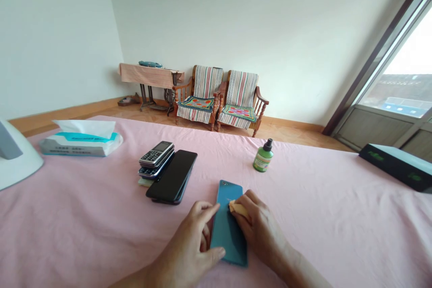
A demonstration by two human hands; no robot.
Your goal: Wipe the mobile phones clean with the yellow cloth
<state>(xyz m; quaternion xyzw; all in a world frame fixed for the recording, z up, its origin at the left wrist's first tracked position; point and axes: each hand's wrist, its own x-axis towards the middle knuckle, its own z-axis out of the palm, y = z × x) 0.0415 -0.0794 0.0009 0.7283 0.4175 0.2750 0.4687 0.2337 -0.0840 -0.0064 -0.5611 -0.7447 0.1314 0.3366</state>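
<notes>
A blue smartphone (227,238) lies back side up on the pink cloth, its camera at the far left corner. My left hand (192,240) grips the phone along its left edge, with the thumb over the lower part and the index finger by the upper edge. Bunched in my closed right hand (258,222) is a small yellow cloth (238,208), pressed on the upper right of the phone's back. Part of that cloth is hidden by the fingers. Beyond the right hand stands a green spray bottle (263,157) with a black nozzle.
Left of the phone sit a stack of keypad phones (157,155) and a pair of black smartphones (173,175). A tissue pack (81,141) lies farther left, near a white curved object (16,157). At the right is a black box (394,166). Two wooden chairs (219,99) stand beyond the table.
</notes>
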